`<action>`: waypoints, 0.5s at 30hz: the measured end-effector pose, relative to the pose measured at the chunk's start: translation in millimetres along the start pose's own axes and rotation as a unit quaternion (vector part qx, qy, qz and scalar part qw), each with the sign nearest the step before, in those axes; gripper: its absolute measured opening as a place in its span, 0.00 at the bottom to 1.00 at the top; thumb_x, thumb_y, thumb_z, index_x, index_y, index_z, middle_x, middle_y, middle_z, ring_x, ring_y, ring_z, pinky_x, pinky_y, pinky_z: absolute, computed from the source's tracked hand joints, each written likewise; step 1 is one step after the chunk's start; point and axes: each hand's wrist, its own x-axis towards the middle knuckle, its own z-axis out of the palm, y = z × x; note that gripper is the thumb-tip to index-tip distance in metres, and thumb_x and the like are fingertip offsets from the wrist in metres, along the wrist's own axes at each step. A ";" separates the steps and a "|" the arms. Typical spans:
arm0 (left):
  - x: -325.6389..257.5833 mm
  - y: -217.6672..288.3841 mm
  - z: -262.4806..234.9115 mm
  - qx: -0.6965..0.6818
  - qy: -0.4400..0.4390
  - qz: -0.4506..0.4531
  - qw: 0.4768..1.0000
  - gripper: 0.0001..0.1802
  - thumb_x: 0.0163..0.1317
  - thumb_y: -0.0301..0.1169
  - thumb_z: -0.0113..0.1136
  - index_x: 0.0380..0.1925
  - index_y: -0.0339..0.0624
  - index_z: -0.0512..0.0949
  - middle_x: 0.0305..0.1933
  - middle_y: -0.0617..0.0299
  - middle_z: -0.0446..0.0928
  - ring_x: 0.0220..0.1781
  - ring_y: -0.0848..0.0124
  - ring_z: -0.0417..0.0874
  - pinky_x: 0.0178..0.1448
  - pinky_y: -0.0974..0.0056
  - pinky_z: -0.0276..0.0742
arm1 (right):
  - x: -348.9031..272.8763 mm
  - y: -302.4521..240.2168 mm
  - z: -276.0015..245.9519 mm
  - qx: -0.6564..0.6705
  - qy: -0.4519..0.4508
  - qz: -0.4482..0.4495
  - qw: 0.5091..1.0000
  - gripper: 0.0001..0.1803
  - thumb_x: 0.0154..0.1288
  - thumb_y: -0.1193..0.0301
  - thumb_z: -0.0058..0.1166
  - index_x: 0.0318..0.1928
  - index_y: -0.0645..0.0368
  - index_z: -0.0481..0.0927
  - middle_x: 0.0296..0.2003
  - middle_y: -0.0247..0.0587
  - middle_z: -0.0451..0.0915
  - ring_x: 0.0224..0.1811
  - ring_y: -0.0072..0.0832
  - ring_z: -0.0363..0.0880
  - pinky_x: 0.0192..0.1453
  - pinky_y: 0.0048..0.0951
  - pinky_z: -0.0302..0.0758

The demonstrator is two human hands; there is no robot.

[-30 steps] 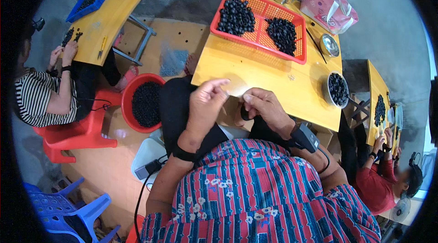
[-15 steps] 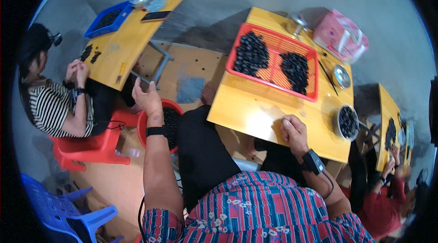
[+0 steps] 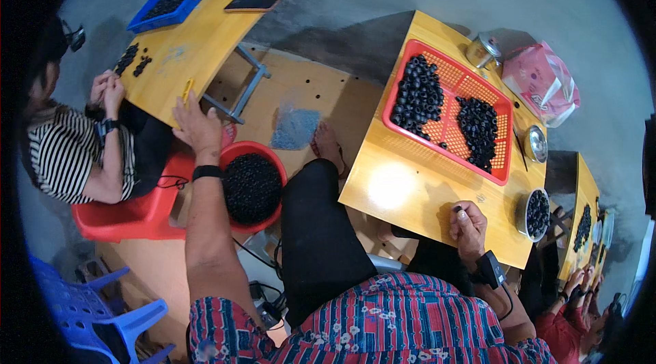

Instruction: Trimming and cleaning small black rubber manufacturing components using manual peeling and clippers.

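My left hand (image 3: 198, 130) is stretched out over the front edge of the left table, its fingers partly spread. Its fingertips overlap the lower end of a small yellow-handled tool (image 3: 187, 88); whether they touch it I cannot tell. Below this hand stands a red bucket (image 3: 281, 176) full of small black round pieces (image 3: 251, 190). At the front edge of the nearer table, my right hand (image 3: 470, 231) is closed, with a small black piece (image 3: 457, 210) showing at its fingertips. Beyond it, a red basket (image 3: 454, 154) holds two heaps of black round pieces (image 3: 417, 94).
On the nearer table (image 3: 369, 186) are a bowl of black pieces (image 3: 535, 215), metal containers (image 3: 484, 51) and a pink bag (image 3: 540, 80). A blue tray (image 3: 169, 9) and a phone (image 3: 251, 4) lie on the left table. Co-workers sit at left (image 3: 75, 152) and far right (image 3: 564, 337).
My left hand has moved forward and left to the yellow-handled tool at the left table. The view has shifted, showing more of the red bucket. My right hand stays closed by the nearer table's edge.
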 end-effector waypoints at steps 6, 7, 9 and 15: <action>12.1 -0.5 4.8 0.042 -0.011 -0.010 0.999 0.36 0.53 0.37 0.64 0.63 0.55 0.63 0.68 0.52 0.56 0.71 0.50 0.52 0.64 0.35 0.53 | -0.9 1.1 -2.5 -0.008 0.011 0.015 1.000 0.12 0.66 0.65 0.49 0.40 0.61 0.72 0.21 0.27 0.67 0.16 0.14 0.59 0.19 0.17 0.57; 10.5 -2.7 7.4 0.056 0.000 0.015 0.998 0.36 0.53 0.37 0.63 0.63 0.56 0.62 0.68 0.52 0.56 0.70 0.50 0.53 0.64 0.35 0.52 | -0.6 0.9 -2.3 -0.010 0.017 0.015 1.000 0.12 0.66 0.65 0.49 0.40 0.61 0.72 0.21 0.27 0.67 0.16 0.14 0.59 0.19 0.17 0.57; 10.7 -13.5 14.4 0.065 0.027 0.045 0.997 0.33 0.55 0.36 0.61 0.62 0.58 0.65 0.66 0.55 0.60 0.68 0.53 0.57 0.63 0.35 0.53 | -1.2 -2.5 -0.2 -0.012 -0.004 0.014 1.000 0.12 0.67 0.65 0.48 0.41 0.62 0.72 0.21 0.27 0.66 0.16 0.15 0.59 0.19 0.17 0.57; 23.3 -36.1 14.1 0.034 0.070 0.087 0.993 0.23 0.54 0.34 0.61 0.53 0.60 0.75 0.57 0.61 0.70 0.60 0.61 0.68 0.59 0.47 0.61 | -0.5 -6.6 4.0 -0.018 -0.006 0.015 1.000 0.12 0.67 0.65 0.48 0.41 0.62 0.72 0.20 0.27 0.66 0.17 0.15 0.60 0.20 0.17 0.58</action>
